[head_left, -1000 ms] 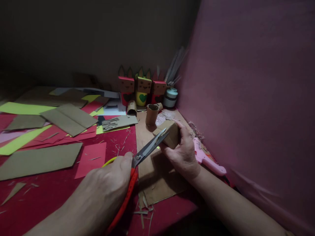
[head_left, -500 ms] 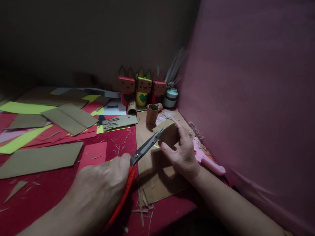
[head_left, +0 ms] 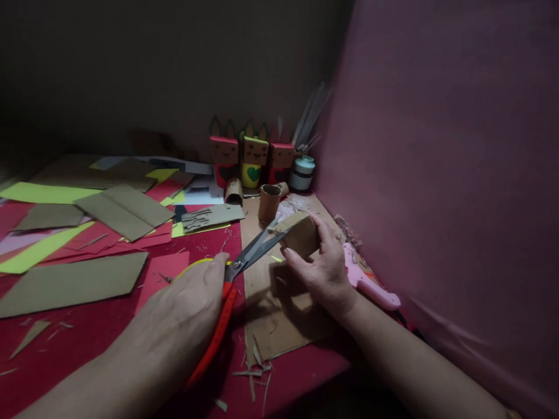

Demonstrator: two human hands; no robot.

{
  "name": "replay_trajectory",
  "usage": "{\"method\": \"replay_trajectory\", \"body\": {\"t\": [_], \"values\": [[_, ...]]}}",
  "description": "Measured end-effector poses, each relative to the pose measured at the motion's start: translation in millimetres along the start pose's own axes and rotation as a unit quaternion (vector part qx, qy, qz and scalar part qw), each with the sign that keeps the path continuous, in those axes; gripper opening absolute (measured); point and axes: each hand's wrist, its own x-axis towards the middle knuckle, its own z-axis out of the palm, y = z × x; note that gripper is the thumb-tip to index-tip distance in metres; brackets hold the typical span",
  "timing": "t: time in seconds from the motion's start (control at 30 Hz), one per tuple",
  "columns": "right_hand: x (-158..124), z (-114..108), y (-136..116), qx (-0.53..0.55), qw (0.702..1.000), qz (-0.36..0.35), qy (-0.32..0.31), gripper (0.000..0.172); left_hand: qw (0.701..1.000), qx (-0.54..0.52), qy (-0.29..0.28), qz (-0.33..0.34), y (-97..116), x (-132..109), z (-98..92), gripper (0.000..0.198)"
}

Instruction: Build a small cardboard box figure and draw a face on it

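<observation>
My left hand [head_left: 187, 308] is wrapped round the red and yellow handles of a pair of scissors [head_left: 253, 255]. Their blades are spread and reach the near-left edge of a small folded cardboard box [head_left: 300, 234]. My right hand [head_left: 325, 270] grips that box from the right, thumb below and fingers behind it. A loose flap sticks out from the box's left side, between the blades. Just behind the box stands a short brown cardboard tube [head_left: 269, 203]. Under both lies a flat cardboard sheet [head_left: 279, 331].
Three box-headed cardboard figures [head_left: 254, 163] stand at the back beside a pale blue jar [head_left: 302, 173]. A pink glue gun [head_left: 369, 285] lies right of my right hand. Cardboard pieces [head_left: 74, 282] and coloured paper cover the left. Thin scraps [head_left: 257, 372] lie in front.
The scissor blades have spread apart, and the yellow handle now shows above my left hand. The blades now straddle the box's flap. My right hand has hardly moved.
</observation>
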Motion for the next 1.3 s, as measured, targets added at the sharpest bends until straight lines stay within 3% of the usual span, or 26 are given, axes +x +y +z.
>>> {"method": "replay_trajectory", "body": {"t": [0.3, 0.67, 0.87, 0.97, 1.13, 1.2, 1.3], "values": [[-1, -5, -6, 0.028, 0.998, -0.015, -0.045, 0.062, 0.992, 0.089, -0.087, -0.024, 7, 4, -3.0, 0.033], [-2, -3, -5, 0.025, 0.998, -0.033, -0.046, 0.059, 0.977, 0.109, -0.172, -0.067, 18, 9, -7.1, 0.035], [-2, -2, -7, 0.053, 0.996, 0.005, -0.066, 0.060, 0.964, 0.143, -0.209, -0.084, 25, 13, -11.7, 0.038], [-1, -2, -7, 0.075, 0.994, 0.031, -0.074, 0.060, 0.972, 0.143, -0.176, -0.068, 22, 10, -10.1, 0.037], [0, -3, -5, 0.105, 0.989, 0.054, -0.093, 0.061, 0.995, 0.096, -0.036, 0.014, 8, -2, -3.4, 0.038], [0, -3, -4, 0.112, 0.987, 0.056, -0.104, 0.063, 0.995, 0.095, -0.019, 0.025, 6, -3, -1.4, 0.038], [-1, -3, -3, 0.112, 0.987, 0.050, -0.108, 0.062, 0.993, 0.106, -0.037, 0.022, 7, -1, -0.2, 0.036]]}}
